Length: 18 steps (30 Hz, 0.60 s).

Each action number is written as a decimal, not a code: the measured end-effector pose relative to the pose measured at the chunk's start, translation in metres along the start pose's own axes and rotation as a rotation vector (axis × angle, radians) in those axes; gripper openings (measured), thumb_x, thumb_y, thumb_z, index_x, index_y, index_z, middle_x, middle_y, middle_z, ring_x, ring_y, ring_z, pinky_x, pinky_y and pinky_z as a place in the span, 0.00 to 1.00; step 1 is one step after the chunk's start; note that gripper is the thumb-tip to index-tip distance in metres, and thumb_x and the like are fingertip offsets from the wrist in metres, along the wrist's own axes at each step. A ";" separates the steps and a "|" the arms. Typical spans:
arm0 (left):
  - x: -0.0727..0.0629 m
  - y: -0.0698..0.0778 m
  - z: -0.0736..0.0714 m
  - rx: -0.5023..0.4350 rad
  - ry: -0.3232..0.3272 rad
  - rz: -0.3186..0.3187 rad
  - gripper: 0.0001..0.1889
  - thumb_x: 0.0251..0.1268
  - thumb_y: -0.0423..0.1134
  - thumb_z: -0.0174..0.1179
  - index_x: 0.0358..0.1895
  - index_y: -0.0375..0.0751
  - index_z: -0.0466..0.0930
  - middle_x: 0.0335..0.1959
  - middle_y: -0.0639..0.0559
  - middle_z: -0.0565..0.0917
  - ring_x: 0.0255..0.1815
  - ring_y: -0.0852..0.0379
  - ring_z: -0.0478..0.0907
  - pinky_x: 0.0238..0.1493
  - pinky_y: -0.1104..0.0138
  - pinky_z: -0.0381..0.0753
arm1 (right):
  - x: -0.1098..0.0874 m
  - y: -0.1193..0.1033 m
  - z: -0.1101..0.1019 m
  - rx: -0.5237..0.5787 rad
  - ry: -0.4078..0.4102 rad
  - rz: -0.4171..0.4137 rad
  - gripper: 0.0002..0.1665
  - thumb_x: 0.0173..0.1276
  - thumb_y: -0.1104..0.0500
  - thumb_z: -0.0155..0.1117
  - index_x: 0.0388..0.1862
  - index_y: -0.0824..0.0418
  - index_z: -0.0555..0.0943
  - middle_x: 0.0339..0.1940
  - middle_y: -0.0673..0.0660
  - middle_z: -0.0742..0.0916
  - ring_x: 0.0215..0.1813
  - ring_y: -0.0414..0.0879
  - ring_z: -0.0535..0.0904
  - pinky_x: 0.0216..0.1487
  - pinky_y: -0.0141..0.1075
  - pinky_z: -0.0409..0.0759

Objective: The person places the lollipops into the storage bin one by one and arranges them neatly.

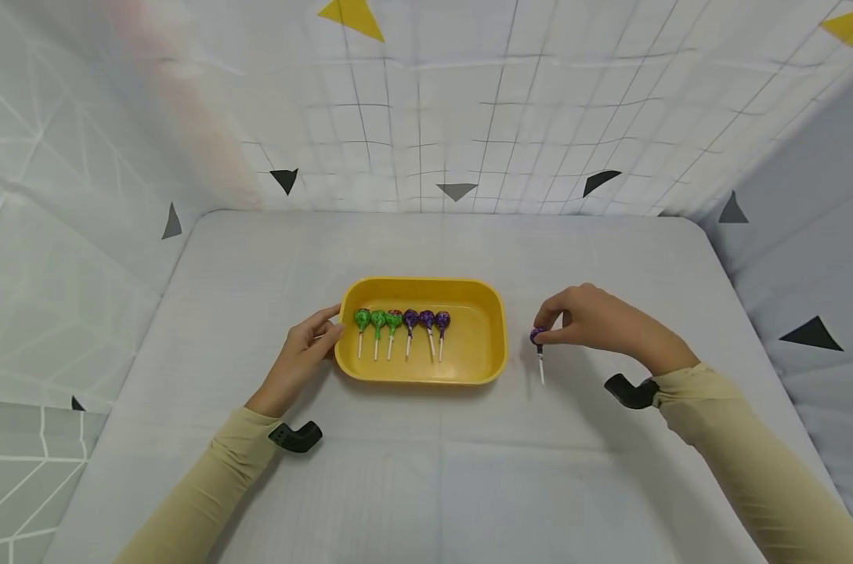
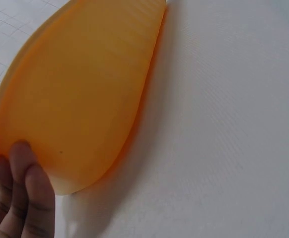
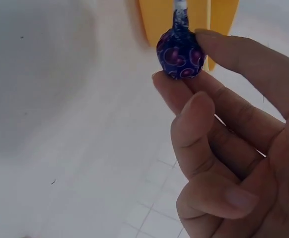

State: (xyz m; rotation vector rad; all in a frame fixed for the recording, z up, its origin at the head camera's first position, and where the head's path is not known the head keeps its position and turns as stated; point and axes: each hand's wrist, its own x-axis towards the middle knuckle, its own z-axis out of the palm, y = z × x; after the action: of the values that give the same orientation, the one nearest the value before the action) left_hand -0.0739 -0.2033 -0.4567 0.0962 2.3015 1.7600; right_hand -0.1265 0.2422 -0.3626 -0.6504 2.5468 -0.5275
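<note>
A yellow tray (image 1: 471, 337) stands on the table, holding a row of lollipops: three green lollipops (image 1: 378, 318) on the left and three purple lollipops (image 1: 427, 318) beside them, sticks toward me. My left hand (image 1: 301, 351) grips the tray's left rim, and the left wrist view has its fingers (image 2: 39, 193) against the outer wall. Right of the tray, my right hand (image 1: 602, 321) pinches another purple lollipop (image 3: 180, 54) by its wrapped head between thumb and fingertips. Its white stick points toward me in the head view.
A white cloth covers the table (image 1: 440, 470). White patterned fabric walls (image 1: 454, 117) rise behind it and at both sides. Black devices (image 1: 295, 437) are worn at both wrists.
</note>
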 end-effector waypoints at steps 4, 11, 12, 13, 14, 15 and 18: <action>0.000 -0.001 0.000 0.001 0.000 -0.001 0.29 0.83 0.50 0.52 0.79 0.43 0.64 0.42 0.36 0.77 0.35 0.60 0.79 0.44 0.71 0.85 | 0.005 -0.004 -0.002 0.018 -0.005 -0.017 0.09 0.66 0.50 0.76 0.41 0.51 0.91 0.38 0.46 0.91 0.36 0.42 0.82 0.36 0.35 0.82; 0.000 -0.001 0.000 -0.001 0.006 -0.005 0.29 0.83 0.50 0.52 0.79 0.43 0.64 0.42 0.36 0.78 0.36 0.58 0.79 0.44 0.71 0.85 | 0.014 -0.014 -0.006 0.013 0.005 -0.035 0.08 0.66 0.51 0.76 0.41 0.51 0.91 0.39 0.47 0.92 0.37 0.44 0.82 0.38 0.36 0.83; 0.000 -0.001 0.000 -0.001 0.005 -0.006 0.29 0.83 0.50 0.52 0.79 0.43 0.64 0.43 0.36 0.78 0.36 0.58 0.79 0.44 0.71 0.85 | 0.015 -0.015 -0.007 0.011 0.005 -0.038 0.08 0.66 0.51 0.76 0.41 0.52 0.91 0.39 0.47 0.92 0.37 0.44 0.82 0.38 0.35 0.83; 0.000 -0.001 0.000 -0.002 0.005 -0.006 0.29 0.83 0.50 0.52 0.79 0.44 0.64 0.43 0.36 0.78 0.36 0.59 0.79 0.44 0.71 0.85 | 0.016 -0.016 -0.008 0.011 0.006 -0.041 0.08 0.66 0.51 0.76 0.41 0.52 0.91 0.39 0.47 0.92 0.37 0.44 0.82 0.38 0.35 0.83; 0.000 0.000 0.000 -0.002 0.006 -0.006 0.29 0.83 0.50 0.52 0.79 0.44 0.64 0.43 0.36 0.78 0.36 0.59 0.79 0.44 0.71 0.85 | 0.018 -0.018 -0.008 0.010 0.007 -0.044 0.08 0.66 0.51 0.76 0.41 0.52 0.91 0.39 0.47 0.92 0.37 0.44 0.82 0.38 0.35 0.83; 0.000 0.000 0.000 -0.002 0.006 -0.006 0.29 0.83 0.50 0.52 0.79 0.44 0.64 0.43 0.36 0.78 0.36 0.59 0.79 0.44 0.71 0.85 | 0.019 -0.019 -0.009 0.010 0.007 -0.048 0.08 0.66 0.51 0.76 0.41 0.52 0.91 0.39 0.47 0.92 0.37 0.44 0.82 0.38 0.35 0.83; 0.000 0.000 0.001 -0.003 0.004 -0.004 0.29 0.83 0.50 0.52 0.79 0.44 0.64 0.43 0.36 0.78 0.36 0.60 0.79 0.44 0.71 0.85 | 0.023 -0.023 -0.010 0.010 0.009 -0.057 0.08 0.65 0.52 0.77 0.40 0.53 0.91 0.38 0.47 0.92 0.37 0.45 0.83 0.37 0.35 0.83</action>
State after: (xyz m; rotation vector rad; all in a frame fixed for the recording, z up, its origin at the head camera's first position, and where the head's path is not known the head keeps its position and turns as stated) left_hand -0.0737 -0.2026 -0.4569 0.0879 2.3001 1.7631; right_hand -0.1412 0.2139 -0.3516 -0.7204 2.5387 -0.5631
